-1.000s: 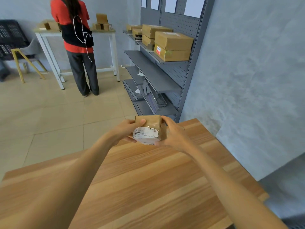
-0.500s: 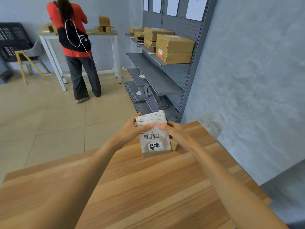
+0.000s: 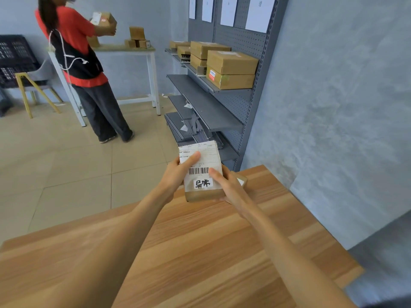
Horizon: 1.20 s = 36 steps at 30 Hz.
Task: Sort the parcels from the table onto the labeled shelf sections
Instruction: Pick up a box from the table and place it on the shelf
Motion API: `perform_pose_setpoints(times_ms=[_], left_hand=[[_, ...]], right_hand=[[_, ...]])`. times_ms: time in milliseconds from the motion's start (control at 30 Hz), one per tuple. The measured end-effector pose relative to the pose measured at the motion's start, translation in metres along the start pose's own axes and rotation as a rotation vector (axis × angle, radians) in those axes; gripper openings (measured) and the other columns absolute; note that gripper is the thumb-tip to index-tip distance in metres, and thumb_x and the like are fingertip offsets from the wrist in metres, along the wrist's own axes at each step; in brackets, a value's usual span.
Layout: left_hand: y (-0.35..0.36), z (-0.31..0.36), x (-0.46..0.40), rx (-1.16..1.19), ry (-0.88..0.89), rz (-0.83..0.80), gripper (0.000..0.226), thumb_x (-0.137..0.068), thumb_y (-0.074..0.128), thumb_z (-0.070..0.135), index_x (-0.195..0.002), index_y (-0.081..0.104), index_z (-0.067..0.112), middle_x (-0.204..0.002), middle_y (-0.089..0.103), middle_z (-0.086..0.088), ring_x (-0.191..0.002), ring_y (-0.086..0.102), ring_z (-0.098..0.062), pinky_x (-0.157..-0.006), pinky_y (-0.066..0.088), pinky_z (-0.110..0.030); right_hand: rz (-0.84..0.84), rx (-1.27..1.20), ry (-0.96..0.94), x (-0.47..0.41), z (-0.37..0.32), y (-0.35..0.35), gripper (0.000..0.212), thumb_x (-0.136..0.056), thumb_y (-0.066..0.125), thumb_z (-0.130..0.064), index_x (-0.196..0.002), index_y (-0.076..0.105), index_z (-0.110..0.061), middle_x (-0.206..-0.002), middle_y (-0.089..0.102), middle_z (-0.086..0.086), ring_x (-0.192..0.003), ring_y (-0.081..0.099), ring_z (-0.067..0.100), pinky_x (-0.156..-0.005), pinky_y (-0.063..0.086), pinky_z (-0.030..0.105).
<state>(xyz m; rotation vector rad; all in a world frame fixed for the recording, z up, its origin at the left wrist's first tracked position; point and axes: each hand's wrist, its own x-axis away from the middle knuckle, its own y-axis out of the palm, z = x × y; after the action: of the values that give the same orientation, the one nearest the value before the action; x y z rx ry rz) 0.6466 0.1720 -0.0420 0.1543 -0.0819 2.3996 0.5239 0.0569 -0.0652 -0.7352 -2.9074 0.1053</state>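
— So what is different from a second ago?

— The parcel (image 3: 201,172) has been turned. A second ago its brown side faced up with the label curling underneath; now the labelled face points at the wearer, barcode and a handwritten tag in plain sight.

— And the hands?

— Both grip it. The left hand (image 3: 175,174) holds the left edge, thumb laid across the label; the right hand (image 3: 229,185) curls round the right edge, fingers behind. The parcel is lifted above the far edge of the wooden table (image 3: 200,252).

— Anything else left on the table?

— A small box (image 3: 241,180) peeks out behind the right hand, at the far edge.

— What does the turn mean for the sorting?

— Probably the wearer reads the tag to choose a section. The shelf unit (image 3: 213,107) stands beyond the table, paper labels (image 3: 255,12) above, cartons (image 3: 231,67) already on the top shelf.
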Motion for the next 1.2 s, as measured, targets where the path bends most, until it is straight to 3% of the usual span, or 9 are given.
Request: perform_pose_setpoints(times_ms=[267, 367, 467, 600, 733, 867, 967, 1133, 1200], left_hand=[[-0.003, 0.004, -0.006, -0.162, 0.017, -0.063, 0.059, -0.089, 0.037, 0.068, -0.120, 0.057, 0.022, -0.110, 0.064, 0.009, -0.101, 0.062, -0.015, -0.078, 0.048, -0.028], [-0.011, 0.000, -0.010, -0.434, 0.135, 0.029, 0.052, -0.095, 0.040, 0.055, -0.127, 0.057, 0.017, -0.122, 0.061, 0.002, -0.108, 0.056, -0.018, -0.085, 0.043, -0.030], [-0.013, -0.004, -0.006, -0.770, 0.282, 0.020, 0.040, -0.097, 0.046, 0.042, -0.124, 0.059, 0.014, -0.123, 0.063, -0.002, -0.110, 0.058, -0.020, -0.083, 0.042, -0.028], [0.004, 0.003, 0.009, -1.055, 0.486, -0.097, 0.048, -0.098, 0.049, 0.034, -0.139, 0.045, 0.012, -0.140, 0.051, -0.007, -0.123, 0.051, -0.026, -0.095, 0.044, -0.037], [0.048, 0.026, 0.030, -1.085, 0.616, -0.204, 0.055, -0.098, 0.048, 0.032, -0.145, 0.033, 0.010, -0.146, 0.040, -0.010, -0.131, 0.039, -0.030, -0.100, 0.042, -0.045], [0.106, 0.054, 0.057, -1.066, 0.745, -0.307, 0.056, -0.098, 0.047, 0.033, -0.147, 0.031, 0.011, -0.145, 0.040, -0.009, -0.131, 0.038, -0.030, -0.099, 0.041, -0.044], [0.149, 0.073, 0.080, -1.039, 0.838, -0.381, 0.057, -0.099, 0.045, 0.033, -0.148, 0.028, 0.010, -0.149, 0.036, -0.008, -0.134, 0.034, -0.029, -0.101, 0.037, -0.041], [0.215, 0.102, 0.127, -1.018, 1.023, -0.484, 0.055, -0.099, 0.046, 0.032, -0.146, 0.030, 0.008, -0.144, 0.040, -0.009, -0.133, 0.035, -0.028, -0.100, 0.039, -0.041], [0.240, 0.115, 0.150, -0.997, 1.111, -0.501, 0.053, -0.098, 0.047, 0.031, -0.144, 0.034, 0.008, -0.143, 0.042, -0.009, -0.133, 0.035, -0.027, -0.099, 0.039, -0.040]], right_hand=[[0.184, 0.014, 0.009, 0.020, -0.002, -0.011, 0.043, -0.071, 0.064, -0.063, -0.107, 0.061, -0.039, -0.101, 0.074, -0.008, -0.095, 0.070, 0.016, -0.089, 0.053, 0.044], [0.277, -0.010, 0.009, 0.038, -0.004, -0.019, 0.045, -0.067, 0.064, -0.064, -0.104, 0.062, -0.039, -0.096, 0.075, -0.008, -0.086, 0.072, 0.018, -0.072, 0.060, 0.043], [0.386, -0.012, -0.010, 0.067, -0.007, -0.026, 0.048, -0.069, 0.063, -0.061, -0.109, 0.062, -0.035, -0.092, 0.075, -0.012, -0.077, 0.072, 0.010, -0.051, 0.053, 0.023], [0.547, -0.014, 0.028, 0.104, -0.009, -0.040, 0.026, -0.083, 0.062, -0.054, -0.104, 0.062, -0.037, -0.091, 0.075, -0.015, -0.085, 0.071, 0.007, -0.065, 0.053, 0.023], [0.702, -0.023, 0.098, 0.148, -0.017, -0.062, 0.032, -0.085, 0.059, -0.058, -0.103, 0.062, -0.032, -0.103, 0.073, -0.007, -0.096, 0.068, 0.017, -0.081, 0.054, 0.036], [0.868, -0.036, 0.084, 0.202, -0.037, -0.087, 0.043, -0.084, 0.061, -0.057, -0.111, 0.066, -0.024, -0.104, 0.073, -0.003, -0.094, 0.069, 0.018, -0.078, 0.058, 0.037], [0.981, -0.052, 0.044, 0.250, -0.053, -0.105, 0.042, -0.079, 0.064, -0.060, -0.104, 0.068, -0.028, -0.097, 0.075, -0.007, -0.088, 0.071, 0.016, -0.068, 0.061, 0.036], [1.129, -0.066, 0.011, 0.332, -0.079, -0.135, 0.055, -0.075, 0.063, -0.066, -0.111, 0.070, -0.026, -0.104, 0.074, -0.002, -0.097, 0.069, 0.020, -0.084, 0.058, 0.042], [1.168, -0.074, -0.006, 0.364, -0.089, -0.144, 0.058, -0.071, 0.065, -0.068, -0.111, 0.069, -0.025, -0.101, 0.075, -0.002, -0.091, 0.072, 0.019, -0.072, 0.060, 0.037]])
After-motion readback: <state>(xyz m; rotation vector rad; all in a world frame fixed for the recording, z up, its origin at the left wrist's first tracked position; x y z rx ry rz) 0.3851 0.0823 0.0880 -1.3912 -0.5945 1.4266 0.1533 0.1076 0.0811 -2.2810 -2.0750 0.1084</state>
